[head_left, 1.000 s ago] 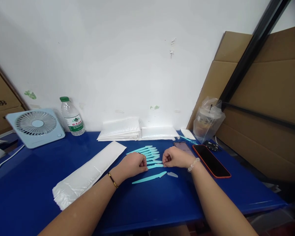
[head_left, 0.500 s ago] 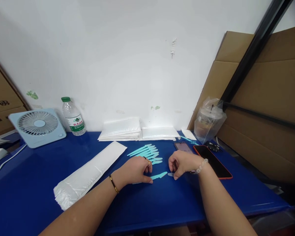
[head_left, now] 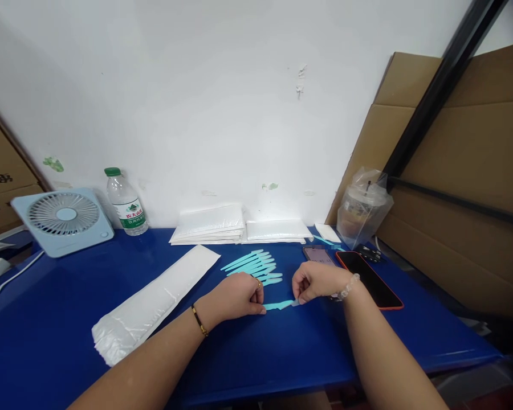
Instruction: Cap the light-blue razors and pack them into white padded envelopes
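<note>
A turquoise eyebrow razor (head_left: 275, 306) is pinched at its left end by my left hand (head_left: 236, 296), low over the blue table. My right hand (head_left: 318, 281) is closed in a pinch on a small translucent blade cover (head_left: 295, 303). The cover meets the razor's right end; whether it is fully over the blade I cannot tell. Just beyond my hands lies a fanned row of several turquoise eyebrow razors (head_left: 256, 263). My fingertips partly hide both held pieces.
To the left lies a long white padded mailer (head_left: 158, 302). Stacked white mailers (head_left: 209, 224) line the wall. Two phones (head_left: 367, 280) lie beside my right hand, near a bagged drink cup (head_left: 362, 210). A blue fan (head_left: 66, 219) and a water bottle (head_left: 127, 205) stand back left.
The gap between cover and razor has closed: the cover now touches the razor's right end. My right hand has shifted slightly left. The fanned razors stay put.
</note>
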A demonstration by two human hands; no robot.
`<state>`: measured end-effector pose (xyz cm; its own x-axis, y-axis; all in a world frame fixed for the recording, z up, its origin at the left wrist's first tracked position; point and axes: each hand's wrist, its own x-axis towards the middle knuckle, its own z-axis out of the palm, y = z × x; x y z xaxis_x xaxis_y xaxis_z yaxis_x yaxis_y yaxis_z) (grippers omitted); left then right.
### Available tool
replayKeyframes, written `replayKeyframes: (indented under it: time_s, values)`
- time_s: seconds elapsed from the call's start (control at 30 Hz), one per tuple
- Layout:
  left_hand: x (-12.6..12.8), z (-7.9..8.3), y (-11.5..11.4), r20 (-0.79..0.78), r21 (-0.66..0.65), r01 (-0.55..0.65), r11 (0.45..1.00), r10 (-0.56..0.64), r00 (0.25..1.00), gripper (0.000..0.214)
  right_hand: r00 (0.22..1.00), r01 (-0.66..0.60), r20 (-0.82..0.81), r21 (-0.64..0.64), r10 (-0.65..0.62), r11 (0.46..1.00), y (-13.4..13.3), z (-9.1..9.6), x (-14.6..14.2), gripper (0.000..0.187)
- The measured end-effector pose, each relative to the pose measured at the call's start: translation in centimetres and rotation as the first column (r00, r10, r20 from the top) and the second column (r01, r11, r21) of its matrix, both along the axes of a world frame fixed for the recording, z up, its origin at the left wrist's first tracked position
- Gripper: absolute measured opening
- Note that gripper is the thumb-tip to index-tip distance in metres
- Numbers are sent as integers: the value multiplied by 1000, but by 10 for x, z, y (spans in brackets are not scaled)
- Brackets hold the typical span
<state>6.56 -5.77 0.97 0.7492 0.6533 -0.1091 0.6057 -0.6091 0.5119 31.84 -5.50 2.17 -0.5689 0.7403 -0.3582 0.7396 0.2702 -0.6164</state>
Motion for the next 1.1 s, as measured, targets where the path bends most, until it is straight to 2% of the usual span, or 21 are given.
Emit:
replayKeyframes:
  time_s: [0.3,0.67,0.93,1.1]
  values:
    - [-1,-1,1,1,-26,-9,1000,9,1000,25,1000,29,-11,32,-29,999,3,-3,2,37]
    - [-1,-3,2,37,-10,11,1000,-11,999,21,998,59,-8,90,-59,994,3,1,-3,20]
    - [0,-7,4,74,80,16,997,-22,997,16,996,75,-52,82,-71,994,7,-7,-1,19]
    - [1,-7,4,67,59,22,998,-26,997,15,996,81,-43,101,-77,992,9,-8,1,18]
